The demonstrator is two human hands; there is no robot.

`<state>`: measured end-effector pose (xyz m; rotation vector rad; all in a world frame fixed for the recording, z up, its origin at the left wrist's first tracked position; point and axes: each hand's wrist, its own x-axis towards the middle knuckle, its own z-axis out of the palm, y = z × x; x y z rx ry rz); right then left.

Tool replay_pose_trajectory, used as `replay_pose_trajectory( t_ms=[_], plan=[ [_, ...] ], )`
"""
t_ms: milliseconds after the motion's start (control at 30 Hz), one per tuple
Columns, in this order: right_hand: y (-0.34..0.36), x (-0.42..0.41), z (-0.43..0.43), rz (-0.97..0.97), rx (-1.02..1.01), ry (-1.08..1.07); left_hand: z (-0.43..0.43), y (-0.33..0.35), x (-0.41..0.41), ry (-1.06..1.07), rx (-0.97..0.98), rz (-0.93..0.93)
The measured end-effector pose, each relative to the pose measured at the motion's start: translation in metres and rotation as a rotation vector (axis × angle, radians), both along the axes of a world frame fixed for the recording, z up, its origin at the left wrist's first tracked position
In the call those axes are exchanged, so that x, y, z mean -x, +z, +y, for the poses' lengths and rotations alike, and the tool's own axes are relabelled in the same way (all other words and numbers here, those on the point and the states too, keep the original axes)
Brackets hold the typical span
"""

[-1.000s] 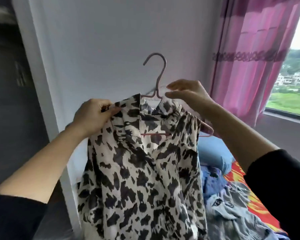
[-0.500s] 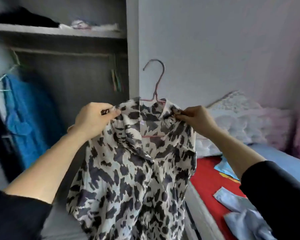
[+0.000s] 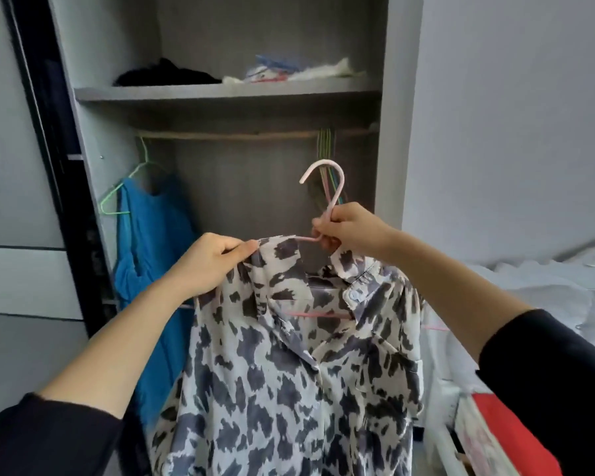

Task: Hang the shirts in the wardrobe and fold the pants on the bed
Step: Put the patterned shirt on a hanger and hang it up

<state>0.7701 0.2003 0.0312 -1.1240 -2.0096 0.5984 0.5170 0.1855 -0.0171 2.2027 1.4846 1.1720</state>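
A white shirt with dark cow-like patches (image 3: pixel 289 365) hangs on a pink hanger (image 3: pixel 334 187) in front of the open grey wardrobe (image 3: pixel 392 166). My left hand (image 3: pixel 210 266) pinches the shirt's left shoulder at the collar. My right hand (image 3: pixel 347 228) grips the neck of the hanger just under its hook. The hook sits below the wooden rail (image 3: pixel 241 135) and is not on it. The hanger's lower bar shows through the open collar.
A blue garment (image 3: pixel 152 262) hangs on a green hanger at the rail's left end. Several coloured empty hangers (image 3: pixel 325 149) hang at its right end. Dark and white clothes lie on the shelf (image 3: pixel 220 92) above. The bed with a red cover (image 3: pixel 505 427) is at the right.
My view has swung left from the window and bed to face the wardrobe. My right hand left the shirt's shoulder and took the hanger's neck. The shirt came closer to the rail.
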Motion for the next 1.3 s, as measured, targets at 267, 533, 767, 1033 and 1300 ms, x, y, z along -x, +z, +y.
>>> replay_pose_trajectory(
  t_ms=[267, 533, 767, 1033, 1300],
  plan=[
    [0.016, 0.063, 0.124, 0.026, -0.060, -0.028, 0.127, 0.012, 0.050, 0.229, -0.060, 0.012],
    [0.022, 0.136, 0.218, 0.082, -0.061, -0.129, 0.235, 0.022, 0.096, 0.194, -0.088, -0.010],
    [0.054, 0.213, 0.295, 0.109, 0.036, -0.181, 0.336, 0.065, 0.178, 0.205, -0.197, 0.143],
    [0.085, 0.297, 0.371, 0.148, -0.026, -0.308, 0.428, 0.123, 0.271, 0.400, -0.331, 0.306],
    [0.119, 0.364, 0.438, 0.285, 0.026, -0.339, 0.489, 0.173, 0.338, 0.538, -0.360, 0.429]
  ],
)
